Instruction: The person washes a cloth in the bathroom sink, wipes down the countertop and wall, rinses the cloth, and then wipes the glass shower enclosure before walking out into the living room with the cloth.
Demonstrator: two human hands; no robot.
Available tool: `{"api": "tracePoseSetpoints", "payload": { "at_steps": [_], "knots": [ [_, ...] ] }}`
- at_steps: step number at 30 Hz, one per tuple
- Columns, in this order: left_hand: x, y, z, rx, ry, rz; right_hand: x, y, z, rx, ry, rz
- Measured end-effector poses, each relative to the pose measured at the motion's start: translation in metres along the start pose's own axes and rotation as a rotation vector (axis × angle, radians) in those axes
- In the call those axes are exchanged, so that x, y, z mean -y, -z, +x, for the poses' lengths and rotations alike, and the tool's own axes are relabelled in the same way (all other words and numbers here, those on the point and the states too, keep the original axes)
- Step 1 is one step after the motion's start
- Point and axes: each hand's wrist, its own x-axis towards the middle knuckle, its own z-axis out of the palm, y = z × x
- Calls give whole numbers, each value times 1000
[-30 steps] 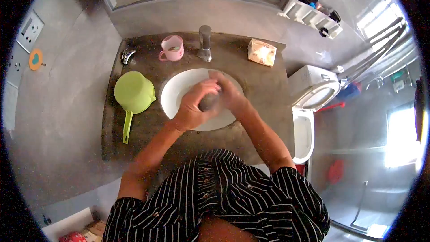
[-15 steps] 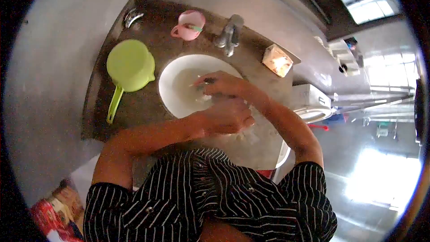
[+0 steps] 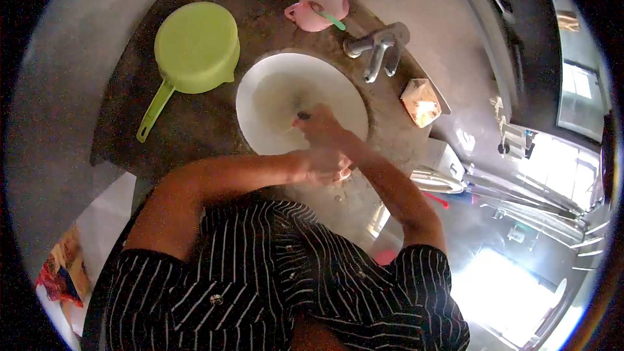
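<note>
A second earlier my palms had faced each other over the basin; now they no longer met that way. My right hand (image 3: pixel 318 127) had crossed over my left hand (image 3: pixel 328 166), and the two were together at the basin's five o'clock. The right pointed in over the bowl, and the left was tucked in close by its wrist. I could not tell whether the left was clamped on that wrist or only lay against it. So, as I judged it, the work had passed from palm against palm to hand against wrist. The white basin (image 3: pixel 257 81) sat before me, set in the tabletop (image 3: pixel 260 16), with cloudy water in it. A small dark shape (image 3: pixel 303 116) showed by my right fingertips; whether I held it or it lay in the bowl, I could not say.

My view had turned too, so the tabletop lay aslant. Counting from the basin, a green dipper (image 3: pixel 197 45) lay at ten o'clock, a pink cup (image 3: pixel 318 8) with a green-handled thing in it near twelve, the metal tap (image 3: pixel 380 49) at two and a small packet (image 3: pixel 421 104) at three. Beyond the tabletop, a toilet (image 3: pixel 435 181) stood at four and bright light (image 3: pixel 500 299) glared between four and five.
</note>
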Motion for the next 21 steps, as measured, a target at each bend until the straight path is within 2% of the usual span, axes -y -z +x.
{"api": "tracePoseSetpoints", "payload": {
  "at_steps": [1,3,5,7,9,10,12,15,16,17,20,21],
  "knots": [
    [1,1,-1,1,-19,108,2,0,5,104,-249,181],
    [4,4,-8,-98,-11,224,9,-1,13,205,-540,352],
    [8,5,-17,-254,16,265,9,-7,15,197,-621,337],
    [9,1,-18,-329,1,359,10,-15,15,203,-654,355],
    [5,-11,-14,-294,42,149,6,-16,10,288,-639,483],
    [-5,-25,-10,-241,103,-123,6,-12,1,372,-607,602],
    [-18,-45,-5,-123,230,-670,0,-12,-2,447,-522,586],
    [-16,-32,-27,-55,250,-653,-37,-32,3,396,-379,183],
    [-16,-24,-35,-383,306,-613,-45,-37,5,368,-335,55],
    [-16,-16,-43,-421,446,-660,-53,-43,5,338,-292,-71],
    [-13,18,-64,-552,889,-805,-37,-39,15,57,-556,178],
    [-11,25,-72,-618,1056,-856,-47,-57,18,-59,-478,180]
  ]
}}
